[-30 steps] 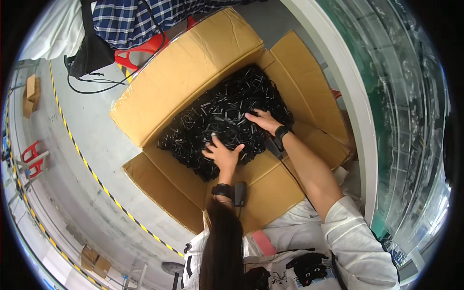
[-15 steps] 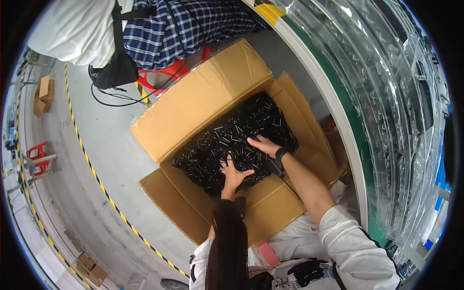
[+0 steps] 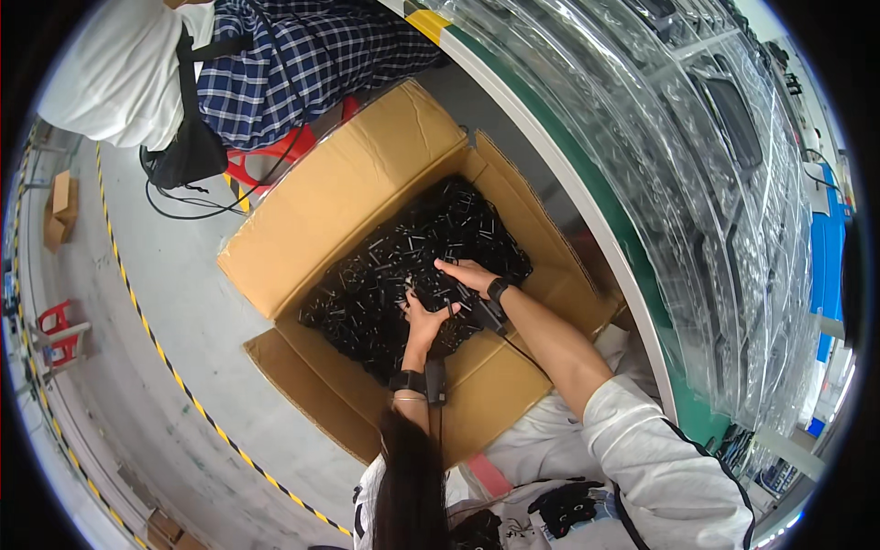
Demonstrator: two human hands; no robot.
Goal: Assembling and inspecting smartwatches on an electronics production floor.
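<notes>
Many small black plastic pieces (image 3: 380, 261) fill an open cardboard box (image 3: 344, 197) in front of me. My left hand (image 3: 424, 323) is on the near part of the pile, thumb stretched to the right and apart from the fingers, whose tips sink among the pieces. To its right, my right hand (image 3: 471, 278) reaches in with the thumb extended, its other fingers partly covered by pieces. Both hands look open, touching loose pieces between them. Each wrist wears a black band with a small dark device, the right one (image 3: 489, 314) trailing a cable.
Box flaps spread outward on all sides. A person in a plaid garment (image 3: 275, 73) sits on a red stool (image 3: 247, 170) beyond the box. A white-edged green bench (image 3: 587, 174) stacked with clear plastic trays (image 3: 642, 137) curves along the right. Striped tape (image 3: 156, 321) marks the floor.
The view has shifted, so the box and bench appear farther left. My hands stay in the pile, somewhat closer together. The left wrist band shows, no longer covered by hair.
</notes>
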